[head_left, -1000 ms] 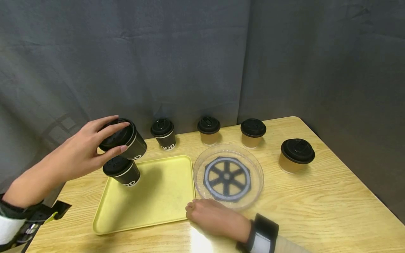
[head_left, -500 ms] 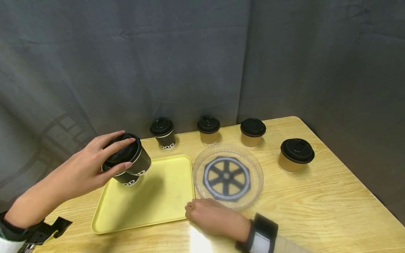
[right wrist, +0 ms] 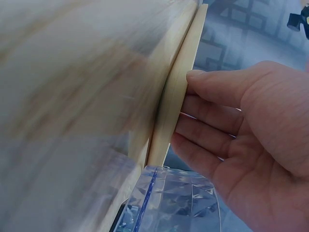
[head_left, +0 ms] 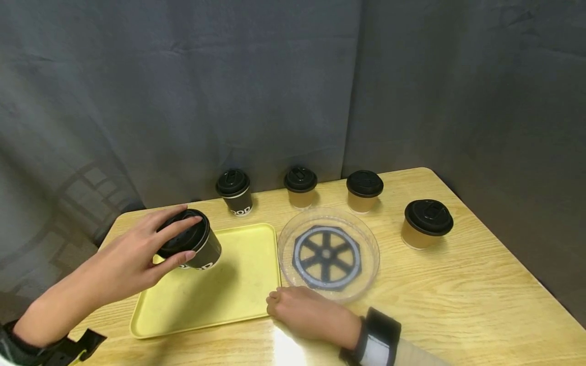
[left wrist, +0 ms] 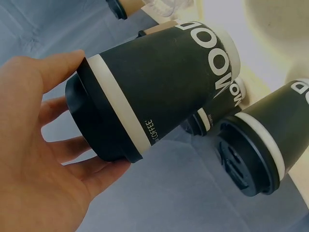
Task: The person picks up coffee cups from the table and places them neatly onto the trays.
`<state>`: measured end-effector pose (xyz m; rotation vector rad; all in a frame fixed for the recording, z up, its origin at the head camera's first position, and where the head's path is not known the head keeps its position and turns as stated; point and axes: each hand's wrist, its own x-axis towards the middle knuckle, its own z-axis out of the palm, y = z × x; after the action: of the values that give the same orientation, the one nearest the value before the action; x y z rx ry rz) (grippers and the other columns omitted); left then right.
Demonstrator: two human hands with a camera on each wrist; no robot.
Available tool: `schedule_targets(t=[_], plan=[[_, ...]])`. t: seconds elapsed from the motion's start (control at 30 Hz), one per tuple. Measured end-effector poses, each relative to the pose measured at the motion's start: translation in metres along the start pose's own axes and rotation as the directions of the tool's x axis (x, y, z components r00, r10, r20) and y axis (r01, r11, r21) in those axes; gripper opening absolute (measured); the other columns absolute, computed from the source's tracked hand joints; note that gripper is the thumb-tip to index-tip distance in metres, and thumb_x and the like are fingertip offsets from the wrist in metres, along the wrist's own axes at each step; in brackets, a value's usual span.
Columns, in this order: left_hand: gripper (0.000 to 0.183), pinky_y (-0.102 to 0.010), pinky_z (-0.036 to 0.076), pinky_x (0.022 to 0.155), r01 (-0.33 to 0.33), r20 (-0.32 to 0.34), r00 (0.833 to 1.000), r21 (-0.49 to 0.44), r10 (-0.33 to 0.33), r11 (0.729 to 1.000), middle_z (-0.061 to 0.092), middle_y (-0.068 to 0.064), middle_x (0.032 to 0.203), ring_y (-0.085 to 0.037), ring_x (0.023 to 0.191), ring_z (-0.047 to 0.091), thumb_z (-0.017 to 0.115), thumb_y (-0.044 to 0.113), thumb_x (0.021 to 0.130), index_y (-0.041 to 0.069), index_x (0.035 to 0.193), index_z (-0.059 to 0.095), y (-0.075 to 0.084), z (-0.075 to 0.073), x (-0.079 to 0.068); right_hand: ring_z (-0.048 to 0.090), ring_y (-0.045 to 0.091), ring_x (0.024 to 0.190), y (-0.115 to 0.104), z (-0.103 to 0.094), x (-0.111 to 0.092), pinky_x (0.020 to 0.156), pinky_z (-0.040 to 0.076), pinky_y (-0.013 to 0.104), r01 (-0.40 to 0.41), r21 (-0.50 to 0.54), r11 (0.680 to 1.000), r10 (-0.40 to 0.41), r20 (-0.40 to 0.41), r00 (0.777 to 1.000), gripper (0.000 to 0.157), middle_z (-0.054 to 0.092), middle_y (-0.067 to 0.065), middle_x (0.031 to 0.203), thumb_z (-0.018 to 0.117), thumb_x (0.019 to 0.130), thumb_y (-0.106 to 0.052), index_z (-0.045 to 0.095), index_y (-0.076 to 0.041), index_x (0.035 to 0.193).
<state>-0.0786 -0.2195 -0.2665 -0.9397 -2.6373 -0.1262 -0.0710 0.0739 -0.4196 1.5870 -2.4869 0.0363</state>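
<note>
My left hand (head_left: 137, 251) holds a large black paper coffee cup (head_left: 209, 251) by its black lid, thumb on one side and fingers on the other. The cup is tilted, over the back left of the yellow tray (head_left: 220, 300). Behind it in the head view, mostly hidden, is another black lidded cup (left wrist: 277, 133), plainer in the left wrist view. My right hand (head_left: 313, 312) grips the tray's right edge near its front corner, thumb and fingertips at the rim (right wrist: 176, 92) in the right wrist view.
A clear round plastic dish (head_left: 373, 254) with a dark spoked pattern stands right of the tray. Along the back are a smaller black cup (head_left: 240, 203) and two brown cups (head_left: 301, 197) (head_left: 361, 202). Another brown cup (head_left: 416, 236) stands farther right. A grey curtain (head_left: 252, 91) hangs behind the table.
My left hand has lowered the black cup and brought it slightly right, so it now covers most of the cup on the tray. The right hand stays at the tray's edge.
</note>
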Motion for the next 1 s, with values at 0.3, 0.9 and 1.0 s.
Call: schedule_targets(t=[0.3, 0.9, 1.0], plan=[[0.06, -0.05, 0.052, 0.084, 0.019, 0.041, 0.999, -0.044, -0.017, 0.999, 0.053, -0.012, 0.137, -0.032, 0.121, 0.054, 0.077, 0.031, 0.084, 0.024, 0.138, 0.054, 0.002, 0.014, -0.007, 0.048, 0.0, 0.066, 0.0, -0.001, 0.001, 0.057, 0.039, 0.009, 0.006, 0.004, 1.0, -0.006, -0.003, 1.0, 0.016, 0.052, -0.013, 0.074, 0.061, 0.094, -0.02, 0.063, -0.021, 0.079], [0.058, -0.043, 0.056, 0.077, 0.043, 0.087, 0.995, -0.041, -0.039, 0.998, 0.05, -0.012, 0.141, -0.034, 0.125, 0.052, 0.075, 0.035, 0.085, 0.027, 0.139, 0.053, 0.007, 0.033, -0.019, 0.047, 0.0, 0.065, 0.0, -0.001, 0.001, 0.056, 0.039, 0.009, 0.001, -0.005, 1.0, -0.001, 0.006, 1.0, 0.015, 0.052, -0.012, 0.074, 0.06, 0.094, -0.019, 0.063, -0.021, 0.079], [0.058, -0.048, 0.055, 0.082, 0.039, 0.086, 0.996, -0.051, -0.035, 0.998, 0.051, -0.011, 0.139, -0.033, 0.125, 0.052, 0.075, 0.034, 0.085, 0.026, 0.138, 0.054, 0.007, 0.037, -0.021, 0.048, 0.0, 0.065, 0.0, -0.001, 0.001, 0.057, 0.04, 0.01, 0.001, 0.001, 1.0, -0.001, 0.008, 1.0, 0.015, 0.052, -0.012, 0.074, 0.06, 0.094, -0.018, 0.063, -0.021, 0.079]])
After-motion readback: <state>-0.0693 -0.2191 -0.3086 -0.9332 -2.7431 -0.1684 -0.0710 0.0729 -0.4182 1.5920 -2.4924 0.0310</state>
